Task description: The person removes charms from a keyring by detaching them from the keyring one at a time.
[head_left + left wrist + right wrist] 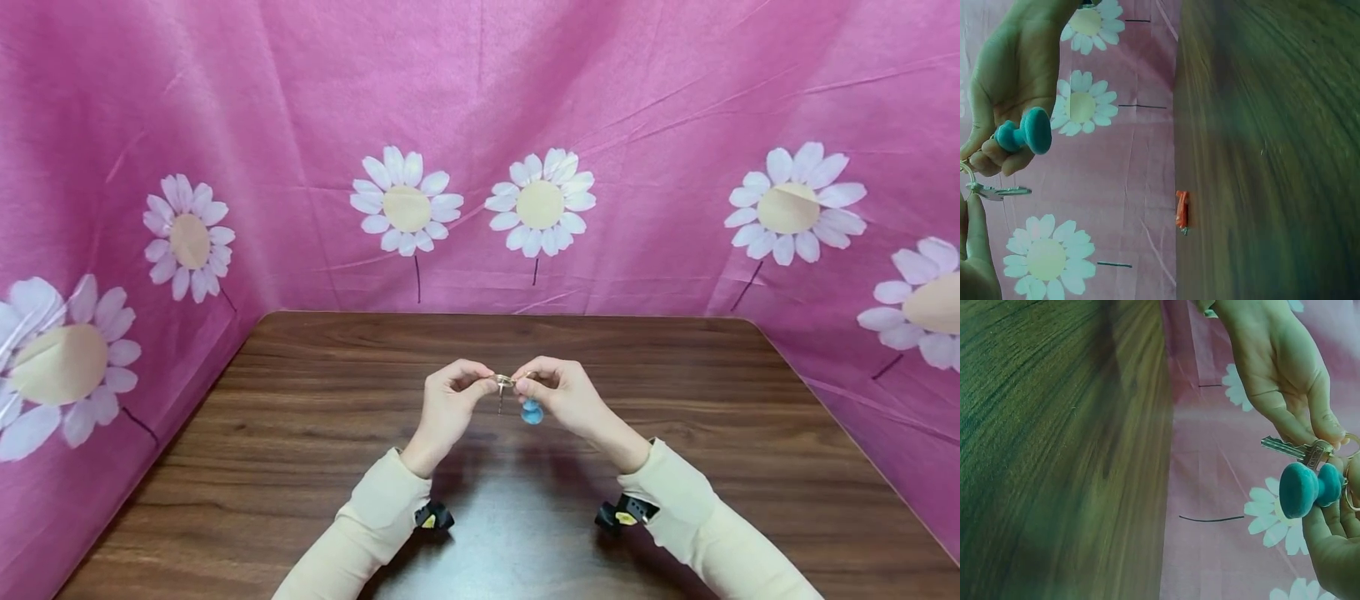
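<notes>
Above the middle of the table, both hands meet at a gold key ring (504, 381). The left hand (448, 408) pinches its left side between thumb and fingertips. From the right, the right hand (570, 400) pinches the ring with thumb and forefinger. A silver key (1285, 449) hangs from the ring between the hands, its toothed blade pointing down. Just under the right fingers dangles a blue knob-shaped charm (532, 412), narrow in its middle and round at its ends. Part of the ring is hidden behind the fingertips.
A small orange item (1182, 209) with a metallic tip lies near the table's far edge. The brown wooden table (315, 400) is bounded by a pink cloth (480, 100) printed with white daisies at the back and both sides.
</notes>
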Available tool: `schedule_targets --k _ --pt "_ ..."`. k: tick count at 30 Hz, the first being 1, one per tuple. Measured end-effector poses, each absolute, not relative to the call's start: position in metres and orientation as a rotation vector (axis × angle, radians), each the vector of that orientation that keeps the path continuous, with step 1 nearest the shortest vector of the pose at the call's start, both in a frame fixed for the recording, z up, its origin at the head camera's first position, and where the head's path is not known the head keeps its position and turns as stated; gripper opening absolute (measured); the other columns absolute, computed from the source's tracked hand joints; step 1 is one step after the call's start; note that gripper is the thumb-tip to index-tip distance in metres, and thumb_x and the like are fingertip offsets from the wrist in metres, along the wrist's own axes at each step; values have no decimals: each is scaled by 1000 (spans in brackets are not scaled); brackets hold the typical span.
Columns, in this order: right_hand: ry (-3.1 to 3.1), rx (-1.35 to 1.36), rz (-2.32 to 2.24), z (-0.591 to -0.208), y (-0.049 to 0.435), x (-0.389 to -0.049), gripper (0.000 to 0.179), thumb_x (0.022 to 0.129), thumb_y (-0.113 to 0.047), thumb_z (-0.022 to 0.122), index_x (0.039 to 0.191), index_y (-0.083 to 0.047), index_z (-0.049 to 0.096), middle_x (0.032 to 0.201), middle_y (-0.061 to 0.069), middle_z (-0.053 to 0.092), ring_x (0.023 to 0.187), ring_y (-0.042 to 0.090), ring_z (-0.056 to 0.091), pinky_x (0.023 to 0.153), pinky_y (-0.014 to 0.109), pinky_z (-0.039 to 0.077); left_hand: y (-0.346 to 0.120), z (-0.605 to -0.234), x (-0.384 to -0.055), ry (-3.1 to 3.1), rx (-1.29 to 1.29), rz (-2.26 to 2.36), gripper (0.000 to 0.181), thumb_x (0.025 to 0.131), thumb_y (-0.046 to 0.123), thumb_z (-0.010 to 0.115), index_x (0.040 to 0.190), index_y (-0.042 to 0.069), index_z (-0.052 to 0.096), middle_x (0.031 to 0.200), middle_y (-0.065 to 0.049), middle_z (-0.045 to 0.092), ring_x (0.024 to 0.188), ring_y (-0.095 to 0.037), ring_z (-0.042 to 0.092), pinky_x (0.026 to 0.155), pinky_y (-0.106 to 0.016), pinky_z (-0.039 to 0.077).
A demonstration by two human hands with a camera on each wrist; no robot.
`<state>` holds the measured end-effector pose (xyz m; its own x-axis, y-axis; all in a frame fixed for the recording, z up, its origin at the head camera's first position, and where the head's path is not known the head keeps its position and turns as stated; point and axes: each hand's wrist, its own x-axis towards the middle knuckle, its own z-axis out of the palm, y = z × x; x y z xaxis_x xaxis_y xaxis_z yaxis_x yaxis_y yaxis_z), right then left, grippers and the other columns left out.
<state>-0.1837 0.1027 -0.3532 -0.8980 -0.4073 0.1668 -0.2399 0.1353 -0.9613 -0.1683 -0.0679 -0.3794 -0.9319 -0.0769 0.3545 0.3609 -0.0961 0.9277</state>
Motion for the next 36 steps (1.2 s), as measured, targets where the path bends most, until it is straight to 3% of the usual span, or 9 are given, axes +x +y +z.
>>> schedule_targets --k 3,5,9,11,15,18,21,26,36 --pt "2253 -647 -1885 -353 102 -185 14 85 -1 60 93 11 60 66 -6 60 58 3 56 50 18 48 -66 -379 -169 -1800 -279 -2245 11 74 -10 66 84 -10 61 72 2 67 69 -6 63 64 -18 50" --pt "2255 -654 -1891 -353 102 -186 15 85 0 59 93 12 60 66 -8 61 59 3 57 52 18 48 -65 -378 -169 -1754 -251 -2330 10 75 -12 64 81 -4 63 73 4 67 70 -6 63 67 -20 52" --pt "2244 -661 -1913 -355 102 -187 15 85 1 58 94 13 59 66 -11 62 62 2 58 54 17 49 -64 -376 -168 -1697 -210 -2428 26 78 -13 60 75 13 62 73 6 67 70 -6 63 69 -21 54" --pt "2235 -663 -1923 -356 101 -188 15 85 2 58 94 14 58 66 -11 62 63 2 58 55 17 49 -64 -375 -168 -1697 -204 -2440 29 78 -13 60 75 15 62 73 7 67 71 -6 63 69 -21 54" --pt "2244 -658 -1920 -359 102 -188 16 85 1 59 94 14 58 66 -9 61 61 2 57 55 17 49 -66 -378 -170 -1751 -215 -2440 23 78 -11 61 77 12 63 73 7 67 72 -6 64 70 -20 53" --pt "2299 -673 -1887 -361 104 -186 16 84 -1 61 93 13 60 67 -4 61 61 2 57 54 19 49 -68 -380 -171 -1840 -275 -2382 10 78 -9 63 84 0 63 75 5 67 72 -5 63 69 -19 53" --pt "2386 -669 -1836 -363 106 -185 14 83 -2 63 92 9 63 67 3 62 59 3 57 53 19 48 -70 -382 -173 -1977 -360 -2248 13 78 -6 64 91 -9 61 80 -5 68 72 -6 62 69 -20 52" --pt "2508 -660 -1743 -365 106 -186 11 83 -4 64 90 4 65 67 14 63 56 6 54 49 20 46 -72 -387 -178 -2240 -415 -1899 12 78 1 68 90 -1 66 87 -15 69 74 -7 63 70 -20 52" --pt "2636 -682 -1587 -366 102 -187 9 82 -4 65 89 2 67 66 17 62 54 10 51 48 19 42 -70 -384 -176 -2325 -567 -1235 3 79 9 70 80 7 69 80 -1 68 74 -10 66 67 -16 53"
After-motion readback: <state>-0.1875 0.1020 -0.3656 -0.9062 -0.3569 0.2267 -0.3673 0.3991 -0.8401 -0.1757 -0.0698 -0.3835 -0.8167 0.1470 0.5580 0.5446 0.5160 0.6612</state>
